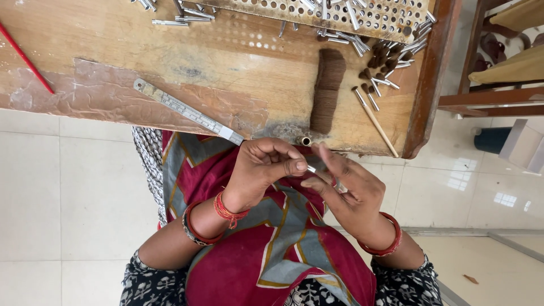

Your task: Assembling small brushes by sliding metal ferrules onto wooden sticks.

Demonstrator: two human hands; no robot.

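Observation:
My left hand (263, 167) and my right hand (347, 190) meet over my lap, just below the table's near edge. Between their fingertips they pinch a small silver metal tube (311, 169); the left thumb and forefinger grip one end, the right fingers touch the other. A bundle of brown bristle hair (327, 89) lies on the wooden table (113, 51) straight above my hands. A short brass-coloured tube (304, 140) sits at the table's edge beside the bundle's lower end.
A steel ruler (187, 111) lies slanted on the table. Several silver tubes (187, 14) and brown tufts (381, 56) lie near a perforated metal tray (374, 17). A thin wooden stick (377, 123) and a red rod (25, 59) rest on the table. A wooden chair (498, 85) stands at right.

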